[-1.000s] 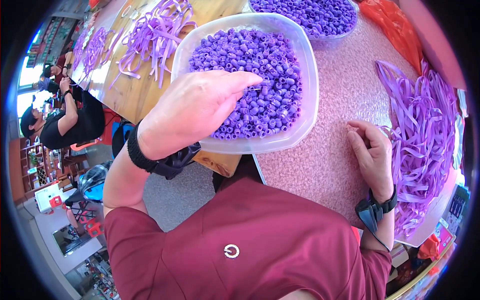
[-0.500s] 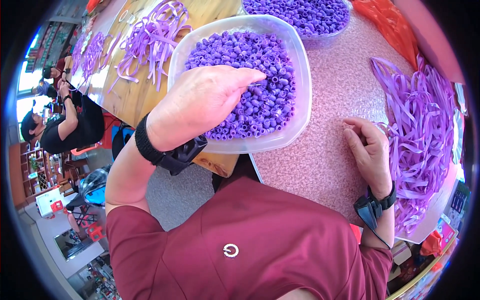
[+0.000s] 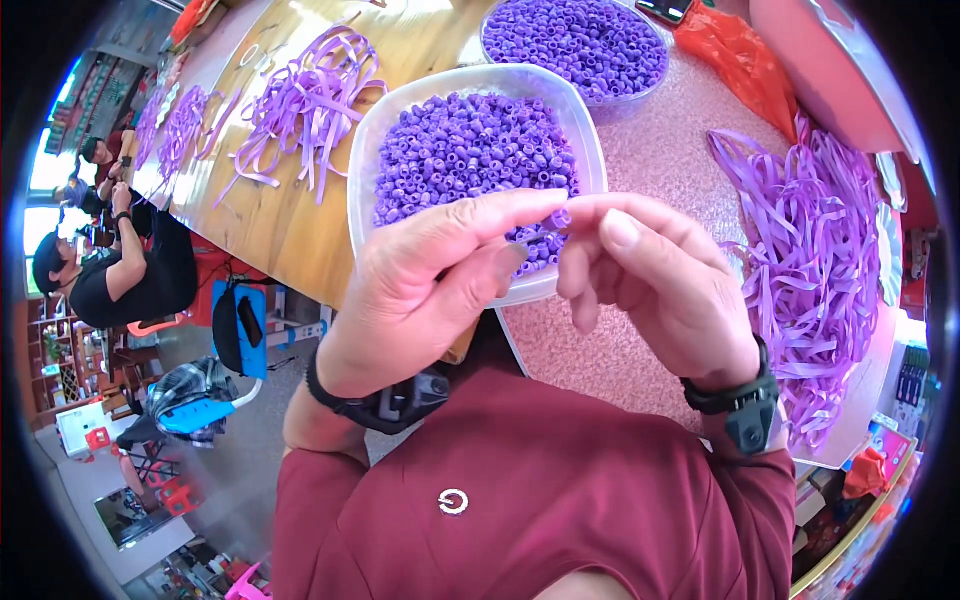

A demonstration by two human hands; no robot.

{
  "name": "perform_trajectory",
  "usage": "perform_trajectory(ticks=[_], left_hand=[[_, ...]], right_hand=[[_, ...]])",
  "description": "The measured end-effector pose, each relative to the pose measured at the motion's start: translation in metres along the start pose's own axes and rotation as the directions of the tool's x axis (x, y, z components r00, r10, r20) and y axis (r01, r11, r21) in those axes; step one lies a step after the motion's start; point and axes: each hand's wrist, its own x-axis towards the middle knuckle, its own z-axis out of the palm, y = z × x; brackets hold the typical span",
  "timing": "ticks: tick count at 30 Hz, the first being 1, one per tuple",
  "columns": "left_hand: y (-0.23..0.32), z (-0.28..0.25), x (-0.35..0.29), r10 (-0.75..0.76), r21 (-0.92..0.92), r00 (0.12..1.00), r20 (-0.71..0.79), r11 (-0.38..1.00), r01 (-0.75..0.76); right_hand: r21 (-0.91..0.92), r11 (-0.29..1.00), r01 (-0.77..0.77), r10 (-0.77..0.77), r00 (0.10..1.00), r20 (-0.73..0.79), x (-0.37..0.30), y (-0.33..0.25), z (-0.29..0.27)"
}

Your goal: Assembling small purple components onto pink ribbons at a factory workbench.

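Observation:
My left hand (image 3: 440, 265) and my right hand (image 3: 665, 285) meet at the fingertips over the near edge of a white plastic tub (image 3: 362, 165). Many small hollow purple beads (image 3: 470, 140) fill the tub. One purple bead (image 3: 561, 217) sits just under my left index fingertip, which closes on it, and the right index fingertip touches it from the other side. My right thumb lies against its index finger with the other fingers curled. Whatever my right hand pinches is hidden. A pile of purple ribbons (image 3: 815, 270) lies beside my right wrist.
A second clear tub (image 3: 655, 80) of purple beads stands behind the first. Purple ribbons (image 3: 310, 95) lie on the wooden table (image 3: 400, 45) at left. An orange plastic bag (image 3: 740, 70) is at the back right. Two other people (image 3: 120, 250) sit at far left.
My left hand has drawn back from the beads toward me. My right hand has moved left from beside the ribbons to meet it. The thin metal tool at the left fingertips no longer shows.

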Motion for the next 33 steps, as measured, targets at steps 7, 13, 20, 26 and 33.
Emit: perform_trajectory(ticks=[7,13,20,26,33], left_hand=[[-0.006,0.003,-0.008,0.114,0.019,0.993,-0.03,0.993,-0.114],[0.002,0.003,-0.011,0.145,0.079,0.989,0.005,0.986,-0.145],[0.01,0.005,-0.021,0.033,-0.002,0.994,-0.102,0.999,-0.033],[0.01,0.001,-0.017,0.074,0.109,0.996,-0.054,0.992,-0.067],[0.007,0.0,-0.013,0.133,0.208,0.991,-0.035,0.97,-0.123]], right_hand=[[0.29,0.947,-0.141,0.083,0.975,0.206,0.009,0.016,0.001],[0.217,0.975,-0.046,0.024,0.994,0.103,0.005,0.016,0.003],[0.167,0.986,-0.009,-0.005,0.996,0.086,0.003,0.013,0.002],[0.027,0.999,0.029,-0.03,0.998,0.047,0.001,0.011,0.005],[-0.038,0.997,0.074,-0.073,0.997,0.026,0.002,0.012,0.002]])
